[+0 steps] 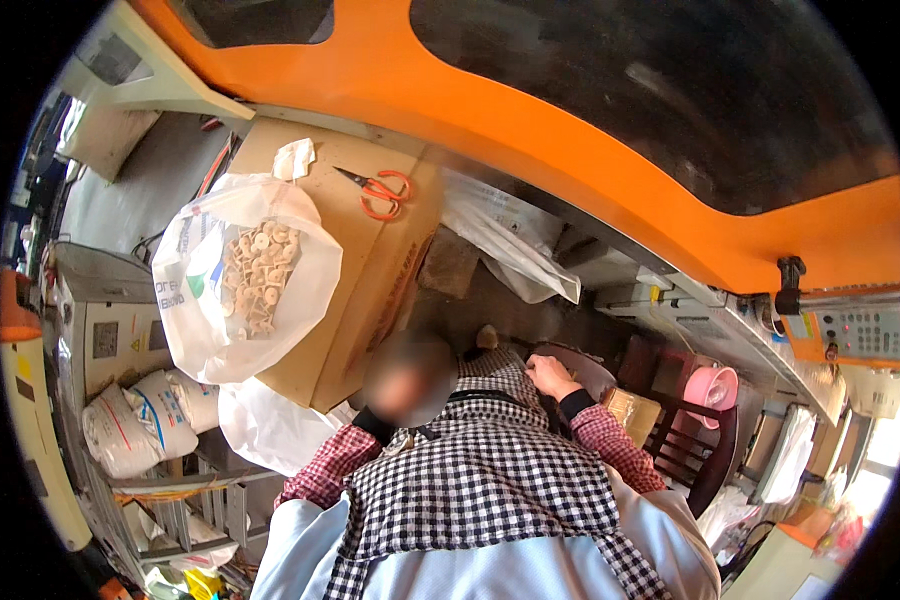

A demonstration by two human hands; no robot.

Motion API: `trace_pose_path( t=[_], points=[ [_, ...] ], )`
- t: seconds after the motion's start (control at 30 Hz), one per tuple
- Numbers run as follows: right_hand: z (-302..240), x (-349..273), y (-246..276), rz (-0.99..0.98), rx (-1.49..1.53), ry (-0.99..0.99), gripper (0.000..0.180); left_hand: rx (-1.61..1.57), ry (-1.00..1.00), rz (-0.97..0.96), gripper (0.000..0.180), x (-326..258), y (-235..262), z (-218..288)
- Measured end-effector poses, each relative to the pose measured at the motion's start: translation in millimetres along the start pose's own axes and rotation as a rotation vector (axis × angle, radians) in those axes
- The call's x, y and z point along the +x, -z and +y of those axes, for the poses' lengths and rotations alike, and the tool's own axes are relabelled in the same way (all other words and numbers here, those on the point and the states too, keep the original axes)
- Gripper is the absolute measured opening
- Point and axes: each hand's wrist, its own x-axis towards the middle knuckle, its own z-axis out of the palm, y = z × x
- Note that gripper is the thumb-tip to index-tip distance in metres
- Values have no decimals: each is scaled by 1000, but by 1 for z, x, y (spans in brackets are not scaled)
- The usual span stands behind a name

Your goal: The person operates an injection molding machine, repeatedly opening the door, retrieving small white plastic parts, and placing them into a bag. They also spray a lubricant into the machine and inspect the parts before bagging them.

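Observation:
I look down my own chest at a black-and-white checked apron (480, 480) over a light blue top. Both forearms wear red plaid sleeves with black cuffs. My left hand (410, 380) is a blurred patch in front of the apron, so its fingers cannot be made out. My right hand (550, 376) lies with curled fingers at the rim of a dark round container (592, 368). Whether it grips anything is unclear.
A cardboard box (370, 260) stands ahead with orange-handled scissors (382, 190) on top. A white plastic bag (220, 330) of small beige parts leans on it. An orange machine (590, 150) arches overhead, its control panel (865, 330) at right. A pink bowl (712, 388) sits on a dark chair. Sacks (140, 420) lie at left.

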Motion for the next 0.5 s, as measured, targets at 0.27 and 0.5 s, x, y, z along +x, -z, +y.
trace_pose_path(
  t=[0.27,0.5],
  points=[
    [44,6,-64,66,224,-54,20,160,71,-112,30,4,19,23],
    [47,33,-66,110,147,59,31,-45,102,-16,31,-11,19,-8]
  ],
)
